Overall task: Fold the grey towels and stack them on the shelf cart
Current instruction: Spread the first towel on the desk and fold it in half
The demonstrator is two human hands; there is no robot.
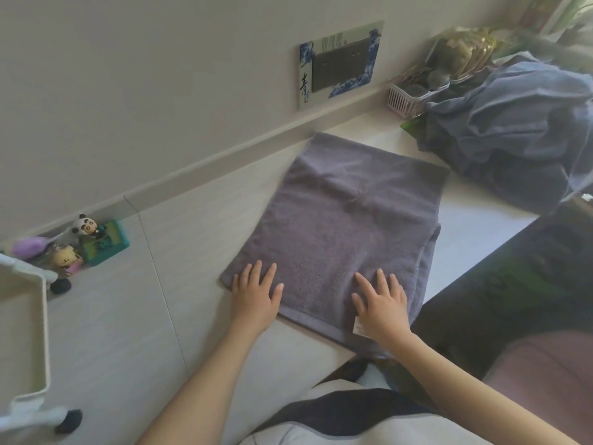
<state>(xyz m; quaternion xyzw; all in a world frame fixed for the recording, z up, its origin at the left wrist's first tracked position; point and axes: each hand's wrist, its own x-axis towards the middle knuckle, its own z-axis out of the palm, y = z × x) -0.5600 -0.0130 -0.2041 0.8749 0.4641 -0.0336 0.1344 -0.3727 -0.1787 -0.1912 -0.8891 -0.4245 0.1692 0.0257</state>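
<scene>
A grey towel lies folded flat on the pale surface, one short end near the wall. My left hand presses flat on its near left corner with fingers spread. My right hand lies flat on the near right part, beside a small white label. A heap of unfolded grey-blue towels is piled at the far right. The white shelf cart stands at the left edge, its top tray partly in view.
Small toy figures and a green box sit by the wall at left. A pink basket with dark items stands behind the towel heap. A wall socket with a blue-patterned frame is above the towel. Dark floor lies right.
</scene>
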